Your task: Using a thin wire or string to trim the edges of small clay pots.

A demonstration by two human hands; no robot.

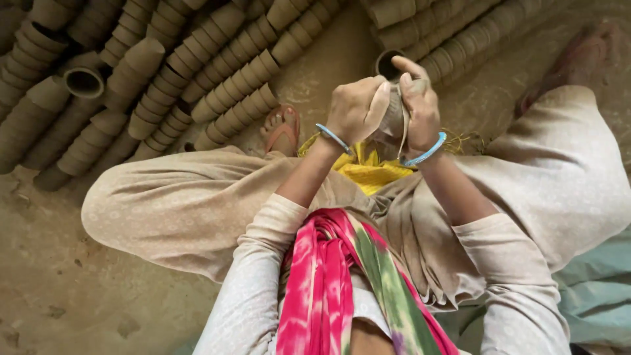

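Scarf: a pink, green and white tie-dyed scarf (328,283) hangs nearest the camera, down the person's front.
Sleeves: pale patterned sleeves (263,263) run up from the lower edge to both forearms.
Knees: the legs, in loose beige cloth (171,204), spread out to left and right; a yellow cloth (368,172) lies in the lap between them.
Left hand: the left hand (355,108) is curled closed around the left side of a small clay cup (394,118), knuckles toward the camera, a blue bangle (332,138) on the wrist.
Right hand: the right hand (420,108) is closed on the cup's right side, fingers wrapped over it, the forefinger raised and bent above the top; it wears a blue bangle too.
Cup and hands: the cup sits directly between the two palms, touching both, lifted above the lap; neither hand is nearer than the other. Most of it is hidden, so its long axis cannot be told for certain; it seems to run up and away from the body.
Strip: a pale strip (403,135) hangs from the cup by the right palm; what it is cannot be told.
Foot: a foot in a pink sandal (282,130) rests on the dirt floor (66,289) just beyond the left knee.
Stacks: long nested rows of clay cups (236,112) lie on the floor farther off, well apart from the hands.
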